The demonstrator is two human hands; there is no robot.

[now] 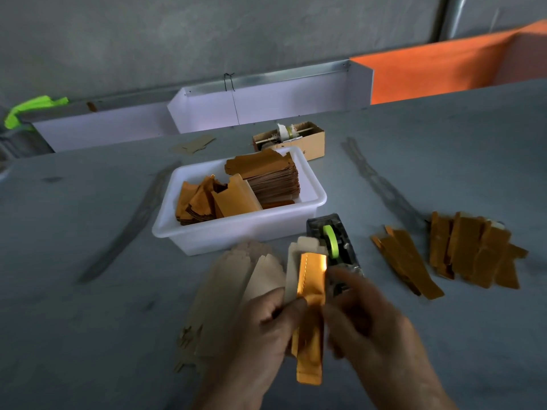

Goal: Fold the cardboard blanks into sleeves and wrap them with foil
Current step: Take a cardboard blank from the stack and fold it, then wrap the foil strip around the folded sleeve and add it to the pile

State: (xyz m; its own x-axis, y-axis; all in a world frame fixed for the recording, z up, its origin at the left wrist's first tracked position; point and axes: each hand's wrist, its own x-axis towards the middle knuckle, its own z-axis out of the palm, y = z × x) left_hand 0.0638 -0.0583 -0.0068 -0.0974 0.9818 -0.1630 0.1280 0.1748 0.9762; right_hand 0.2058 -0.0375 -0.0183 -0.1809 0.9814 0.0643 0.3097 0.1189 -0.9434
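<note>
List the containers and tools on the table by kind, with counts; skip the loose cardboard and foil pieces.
White plastic tub: 1
Brown cardboard box: 1
Tape dispenser with green roll: 1
Total: 3

From your hands, the tub of blanks sits at eleven o'clock, the tape dispenser at twelve just beside it, wrapped sleeves at two, loose blanks at ten, a small box behind the tub.
</note>
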